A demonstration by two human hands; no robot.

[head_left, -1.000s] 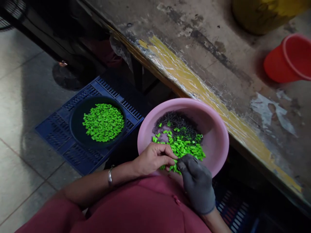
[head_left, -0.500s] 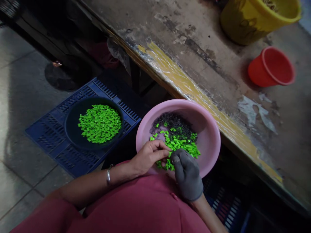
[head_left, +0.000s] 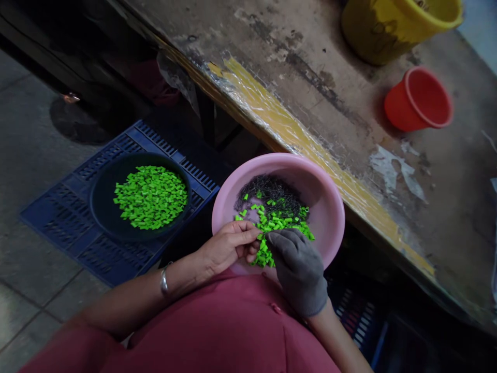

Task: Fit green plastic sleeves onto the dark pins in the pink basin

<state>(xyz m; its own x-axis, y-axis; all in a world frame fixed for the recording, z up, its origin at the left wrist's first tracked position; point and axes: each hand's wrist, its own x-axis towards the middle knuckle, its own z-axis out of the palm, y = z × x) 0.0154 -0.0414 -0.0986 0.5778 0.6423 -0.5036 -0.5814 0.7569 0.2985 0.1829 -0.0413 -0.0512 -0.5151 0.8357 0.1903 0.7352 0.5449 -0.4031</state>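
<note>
Over pink basin (head_left: 337, 217), gloved fingers (head_left: 286, 245) straighter

Passable from above into right side of pink basin (head_left: 326, 211); obstructed nearside by left hand (head_left: 229, 246) and gloved right hand (head_left: 298, 269), beyond by desk (head_left: 330, 124).

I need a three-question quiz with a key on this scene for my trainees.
1. Which hand wears the grey fabric glove: (A) left or (B) right?
2. True or false: small bright green pieces lie in both the round pink plastic basin and the round dark basin.
3. Which two containers stand on the worn brown tabletop?

Key: 1. B, the right hand. 2. True. 3. The yellow plastic bucket and the smaller red plastic bucket.
</note>
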